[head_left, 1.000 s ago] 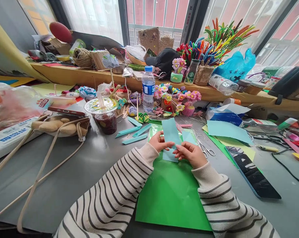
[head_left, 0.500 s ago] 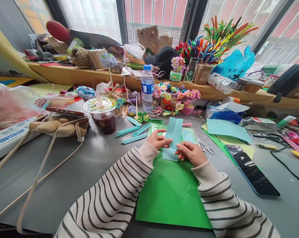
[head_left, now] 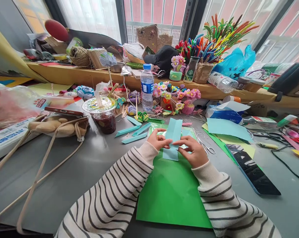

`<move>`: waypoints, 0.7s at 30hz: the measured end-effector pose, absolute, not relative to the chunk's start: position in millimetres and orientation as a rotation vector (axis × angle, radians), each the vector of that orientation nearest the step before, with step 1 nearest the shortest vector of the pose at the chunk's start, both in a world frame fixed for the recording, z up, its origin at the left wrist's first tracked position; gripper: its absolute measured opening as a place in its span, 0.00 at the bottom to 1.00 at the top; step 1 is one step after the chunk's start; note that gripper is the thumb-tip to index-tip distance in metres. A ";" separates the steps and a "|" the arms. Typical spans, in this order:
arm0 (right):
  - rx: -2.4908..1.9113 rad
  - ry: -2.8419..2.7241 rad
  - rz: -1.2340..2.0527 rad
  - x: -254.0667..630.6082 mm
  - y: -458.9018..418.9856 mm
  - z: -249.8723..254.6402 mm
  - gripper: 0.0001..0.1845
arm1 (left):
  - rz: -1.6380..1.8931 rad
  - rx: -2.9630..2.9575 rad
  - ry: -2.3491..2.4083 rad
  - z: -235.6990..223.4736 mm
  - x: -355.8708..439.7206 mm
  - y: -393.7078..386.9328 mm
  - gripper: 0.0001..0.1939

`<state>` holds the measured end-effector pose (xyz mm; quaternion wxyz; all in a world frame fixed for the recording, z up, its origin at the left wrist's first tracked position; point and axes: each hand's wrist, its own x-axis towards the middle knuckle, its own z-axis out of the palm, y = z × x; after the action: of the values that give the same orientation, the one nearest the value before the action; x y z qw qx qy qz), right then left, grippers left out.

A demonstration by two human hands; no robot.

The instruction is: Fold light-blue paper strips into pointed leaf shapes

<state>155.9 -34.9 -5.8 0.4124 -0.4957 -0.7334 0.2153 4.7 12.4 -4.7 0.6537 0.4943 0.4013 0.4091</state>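
Observation:
A creased light-blue paper strip (head_left: 174,129) stands raised above the green sheet (head_left: 174,198). My left hand (head_left: 158,140) pinches its left edge between thumb and fingers. From the right, my right hand (head_left: 192,150) grips the same strip, its index finger reaching across the front and its thumb below. Under both hands lies another light-blue piece of paper (head_left: 170,154), partly covered. Folded light-blue strips (head_left: 134,139) rest on the grey table to the left of my left hand. Scissors (head_left: 209,148) lie just beyond my right hand, partly hidden.
A lidded cup of dark drink (head_left: 105,122) and a water bottle (head_left: 147,89) stand behind the strips. At right are a phone (head_left: 251,168) and light-blue paper (head_left: 229,129) on coloured sheets. A beige bag (head_left: 57,127) sits left. Handmade flowers (head_left: 186,99) line the back.
My right hand has shifted its fingers slightly upward on the strip, with the index finger now stretched across it. My left hand keeps its pinch in the same place.

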 end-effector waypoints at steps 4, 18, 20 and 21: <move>-1.227 -1.819 0.486 157.1 -33.9 -7.5 0.09 | 0.938 1.128 0.890 -4.8 5.2 12.1 0.29; -1.233 -1.669 0.513 156.7 -32.2 -6.8 0.08 | 0.946 0.938 0.842 -2.9 7.9 11.4 0.29; -1.231 -1.655 0.538 156.1 -31.6 -7.6 0.08 | 0.929 0.923 0.842 -2.8 7.8 11.7 0.29; -1.231 -1.652 0.547 155.8 -31.6 -7.8 0.08 | 0.919 0.915 0.841 -3.0 7.8 12.0 0.29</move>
<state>155.8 -31.6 -7.8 0.4840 -0.5054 -0.6782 0.2245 7.8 12.0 -3.0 0.7161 0.4131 0.3798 0.4149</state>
